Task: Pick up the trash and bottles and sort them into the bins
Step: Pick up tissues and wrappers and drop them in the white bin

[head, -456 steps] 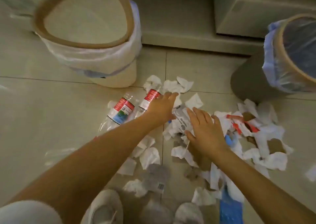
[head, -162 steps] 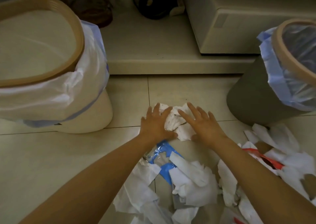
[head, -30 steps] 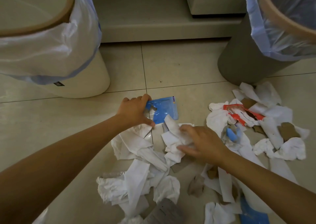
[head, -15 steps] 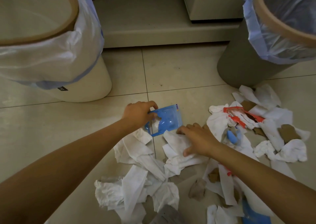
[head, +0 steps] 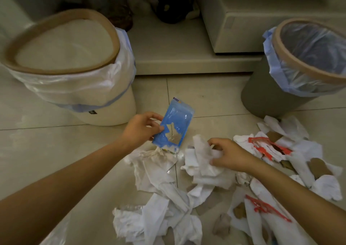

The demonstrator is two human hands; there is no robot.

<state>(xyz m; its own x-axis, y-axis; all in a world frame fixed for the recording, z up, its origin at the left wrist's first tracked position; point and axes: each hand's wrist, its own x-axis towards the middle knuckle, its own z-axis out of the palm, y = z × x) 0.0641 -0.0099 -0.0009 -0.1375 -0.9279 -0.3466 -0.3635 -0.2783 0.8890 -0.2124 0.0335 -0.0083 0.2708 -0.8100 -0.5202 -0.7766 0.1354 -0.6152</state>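
My left hand (head: 141, 127) grips a blue plastic pouch (head: 174, 125) by its left edge and holds it upright just above the floor. My right hand (head: 227, 154) is closed on a bunch of white tissue (head: 202, 157) lying on the pile. Crumpled white tissues (head: 159, 213) cover the floor in front of me. More tissue mixed with red wrapper scraps (head: 265, 147) and brown cardboard bits lies at the right. A white bin (head: 80, 87) with a clear liner stands at the left. A grey bin (head: 265, 95) with a bluish liner stands at the right.
A low step (head: 187, 65) runs behind the bins with a beige box (head: 243, 18) and a dark object (head: 173, 5) on it. Bare tiled floor (head: 46, 147) lies at the left. A clear plastic scrap (head: 58, 233) lies near the bottom left.
My left hand has lifted the blue pouch off the floor and turned it upright. My right hand has closed on the tissue bunch. The view has tilted up, showing both bins.
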